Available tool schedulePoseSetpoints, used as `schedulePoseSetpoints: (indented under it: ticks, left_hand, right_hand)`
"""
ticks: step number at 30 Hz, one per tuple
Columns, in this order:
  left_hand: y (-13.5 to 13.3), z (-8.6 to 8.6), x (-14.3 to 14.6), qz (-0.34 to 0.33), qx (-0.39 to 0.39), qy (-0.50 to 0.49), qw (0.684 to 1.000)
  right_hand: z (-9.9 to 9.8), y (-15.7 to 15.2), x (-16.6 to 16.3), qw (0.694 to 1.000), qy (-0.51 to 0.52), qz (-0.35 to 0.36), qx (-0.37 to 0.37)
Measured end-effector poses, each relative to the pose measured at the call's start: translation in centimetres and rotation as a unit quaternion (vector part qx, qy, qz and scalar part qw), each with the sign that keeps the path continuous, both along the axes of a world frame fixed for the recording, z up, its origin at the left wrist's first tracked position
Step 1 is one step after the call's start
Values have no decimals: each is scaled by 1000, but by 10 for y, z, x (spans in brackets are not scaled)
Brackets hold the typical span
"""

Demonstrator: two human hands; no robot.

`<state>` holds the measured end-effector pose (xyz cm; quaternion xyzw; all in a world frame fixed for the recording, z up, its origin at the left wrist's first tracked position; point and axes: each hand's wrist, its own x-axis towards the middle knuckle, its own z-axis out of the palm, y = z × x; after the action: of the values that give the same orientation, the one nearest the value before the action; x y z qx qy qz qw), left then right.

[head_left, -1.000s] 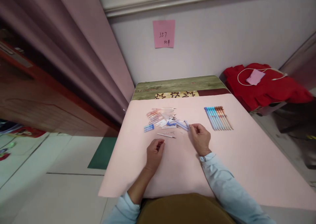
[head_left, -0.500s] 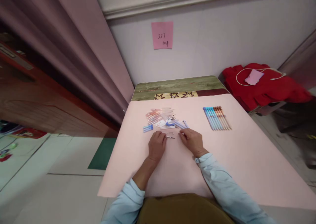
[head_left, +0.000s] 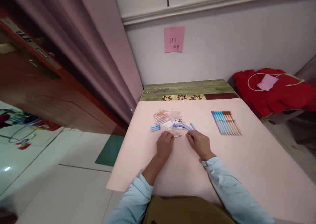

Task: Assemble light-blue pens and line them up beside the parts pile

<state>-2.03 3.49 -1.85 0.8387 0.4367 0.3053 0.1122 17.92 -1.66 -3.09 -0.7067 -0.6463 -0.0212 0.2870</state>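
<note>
Between the thumb and fingers of my left hand (head_left: 165, 145) is a thin white pen refill (head_left: 177, 136), its dark tip pointing right. Across a small gap, my right hand (head_left: 200, 145) is pinched closed; whatever its fingertips hold is too small to name. Just beyond both hands lies a loose heap of pen parts: pinkish clear barrels (head_left: 161, 116), white refills (head_left: 170, 128) and blue barrel pieces (head_left: 188, 126). Short blue pen parts (head_left: 155, 128) sit together left of the heap. Off to the right, several blue and brown pens (head_left: 225, 122) lie side by side in a neat row.
A pale pink sheet (head_left: 249, 171) covers most of the green table (head_left: 185, 87). Red cloth (head_left: 278, 98) with a white cable (head_left: 249, 82) is piled beyond the right edge. At left stand a curtain (head_left: 106, 52) and a wooden door (head_left: 61, 95).
The whole view has shifted, so the table and hands appear farther right and slightly lower. My hands keep nearly the same pose, the left one still pinching the refill.
</note>
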Motion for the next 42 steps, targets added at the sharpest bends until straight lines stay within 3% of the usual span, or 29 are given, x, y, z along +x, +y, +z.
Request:
schedulePoseSetpoints:
  ticks: [5, 14, 26, 42]
  left_hand:
    - [3, 4, -14, 25, -21, -39, 999]
    - [41, 20, -69, 180, -35, -16, 983]
    - [47, 10, -67, 148, -36, 62, 986]
    - [49, 11, -68, 101, -45, 56, 992]
  right_hand:
    - [-4, -1, 0, 999, 10, -7, 30]
    - [2, -3, -2, 997, 28, -30, 69]
    - [4, -3, 1, 990, 100, -38, 95]
    - [7, -4, 2, 985, 137, -39, 97]
